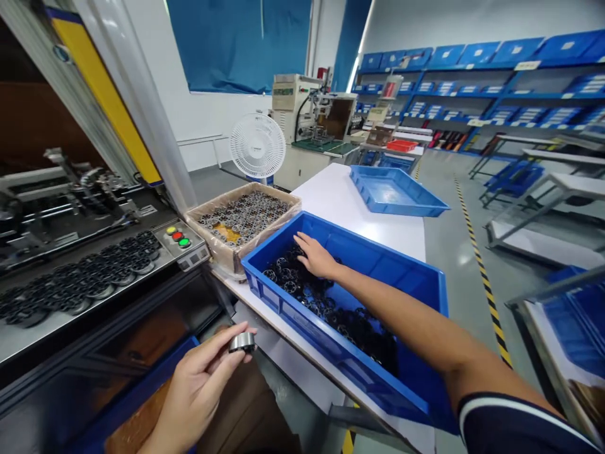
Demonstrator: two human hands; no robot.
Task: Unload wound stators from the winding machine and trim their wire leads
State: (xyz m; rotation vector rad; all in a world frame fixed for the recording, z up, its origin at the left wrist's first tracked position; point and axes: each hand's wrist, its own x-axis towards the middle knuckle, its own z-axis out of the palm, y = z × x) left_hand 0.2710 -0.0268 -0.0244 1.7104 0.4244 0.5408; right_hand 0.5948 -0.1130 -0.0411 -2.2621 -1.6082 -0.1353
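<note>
1 metal-banded ring (pixel 242 342) pinched in your left hand (pixel 201 378), outside deep blue crate (pixel 378 249): fingertip hold could slip. Your right hand (pixel 316 257), spread inside crate, could snag piled black rings (pixel 289 287).

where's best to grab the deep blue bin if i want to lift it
I'd grip the deep blue bin by its rim at both short ends, coming from outside: the raised walls give an edge to hold, and the black parts inside are heaped mostly toward the near long wall. Clearance at the far-left end looks tight, since the tan box sits close beside it.
</note>
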